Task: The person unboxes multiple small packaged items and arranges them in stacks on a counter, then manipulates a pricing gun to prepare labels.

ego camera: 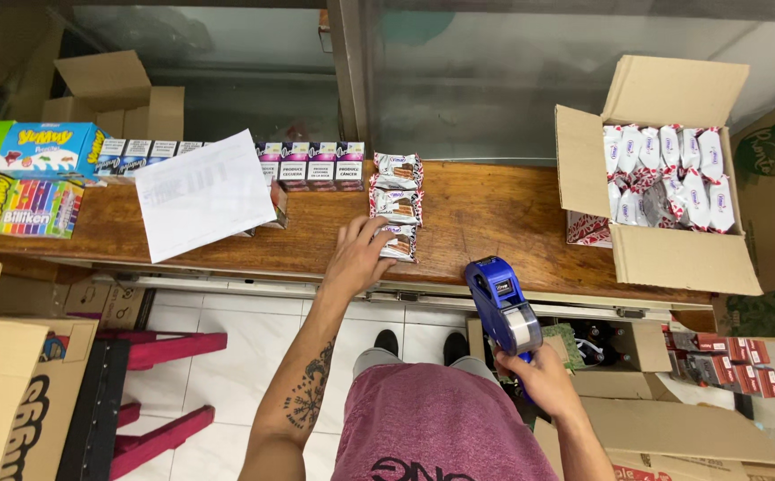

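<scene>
Left hand point(358, 256) lies loosely open, fingers resting on the nearest snack pack point(399, 241) of three on the wooden counter point(494, 223). Right hand point(543, 379) is wrapped tight around a blue price-label gun point(503, 307). White tiled floor point(254, 330) below.

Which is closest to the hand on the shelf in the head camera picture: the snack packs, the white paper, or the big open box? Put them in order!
From the left hand:
1. Snack packs, touching its fingertips.
2. White paper, farther left on the wooden counter.
3. Open cardboard box, far right end.
</scene>
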